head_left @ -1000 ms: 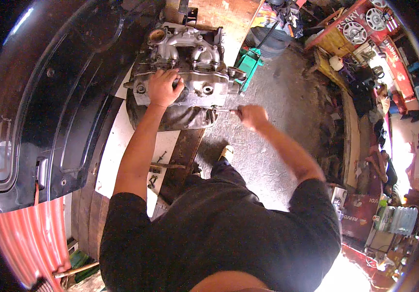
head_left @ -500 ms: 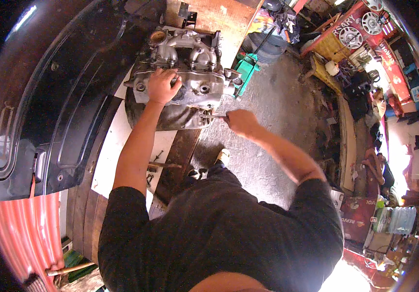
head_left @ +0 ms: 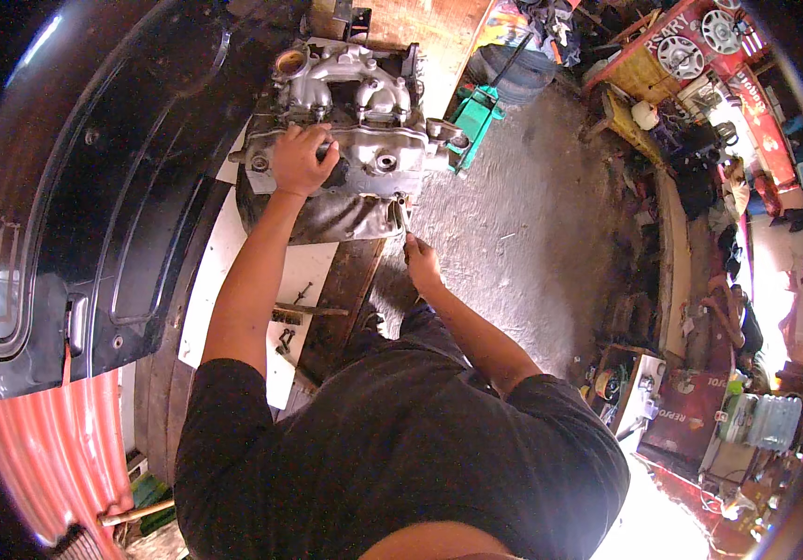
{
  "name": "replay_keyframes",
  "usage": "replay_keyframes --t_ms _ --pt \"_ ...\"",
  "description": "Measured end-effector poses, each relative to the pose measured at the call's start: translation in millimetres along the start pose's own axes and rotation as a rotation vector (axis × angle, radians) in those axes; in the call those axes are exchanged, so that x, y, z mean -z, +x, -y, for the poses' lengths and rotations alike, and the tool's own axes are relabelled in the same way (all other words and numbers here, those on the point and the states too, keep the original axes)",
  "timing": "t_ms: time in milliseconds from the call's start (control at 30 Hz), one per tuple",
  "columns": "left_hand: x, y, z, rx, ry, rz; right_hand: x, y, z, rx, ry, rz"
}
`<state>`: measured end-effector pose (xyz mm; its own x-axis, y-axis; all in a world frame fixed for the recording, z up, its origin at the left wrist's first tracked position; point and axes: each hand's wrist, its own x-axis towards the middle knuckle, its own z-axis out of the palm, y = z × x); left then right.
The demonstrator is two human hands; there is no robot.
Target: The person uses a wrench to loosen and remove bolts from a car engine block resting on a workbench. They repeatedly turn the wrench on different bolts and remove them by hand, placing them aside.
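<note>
A grey metal engine (head_left: 355, 93) lies at the top centre on a board, with a dark pan along its near side. My left hand (head_left: 303, 161) rests on the near cover of the engine, fingers curled over a dark raised part that they partly hide. My right hand (head_left: 422, 264) is closed round the handle of a metal wrench (head_left: 403, 217), whose far end meets the engine's lower right corner. Several bolts (head_left: 286, 341) and a wooden-looking bar (head_left: 313, 308) lie on the white board (head_left: 219, 280) below the engine.
A black vehicle panel (head_left: 112, 187) fills the left, above red corrugated sheet (head_left: 51, 457). A green floor jack (head_left: 476, 121) and tyre (head_left: 514, 79) stand beyond the engine on the concrete floor (head_left: 532, 215). Shelves with hubcaps (head_left: 680, 58), tools and water bottles (head_left: 773, 420) line the right.
My right hand has moved left and toward my body, swinging the wrench from sideways to pointing toward me. My left hand stays on the engine.
</note>
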<state>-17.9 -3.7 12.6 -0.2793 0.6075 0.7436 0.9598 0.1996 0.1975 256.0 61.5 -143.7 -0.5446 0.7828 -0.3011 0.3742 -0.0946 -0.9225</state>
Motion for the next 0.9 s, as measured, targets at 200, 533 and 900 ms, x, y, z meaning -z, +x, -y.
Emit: replay_keyframes --t_ms 200,533,900 --pt "0.5 8.7 -3.9 -0.046 -0.001 -0.003 -26.9 12.3 -23.7 -0.066 0.401 0.059" --pt "2.2 0.9 -3.3 0.005 0.037 0.0 31.6 19.6 29.8 0.12 -0.708 -0.079" --pt "3.0 2.6 -4.5 0.015 0.02 -0.062 81.1 44.3 215.3 0.663 -1.749 0.353"
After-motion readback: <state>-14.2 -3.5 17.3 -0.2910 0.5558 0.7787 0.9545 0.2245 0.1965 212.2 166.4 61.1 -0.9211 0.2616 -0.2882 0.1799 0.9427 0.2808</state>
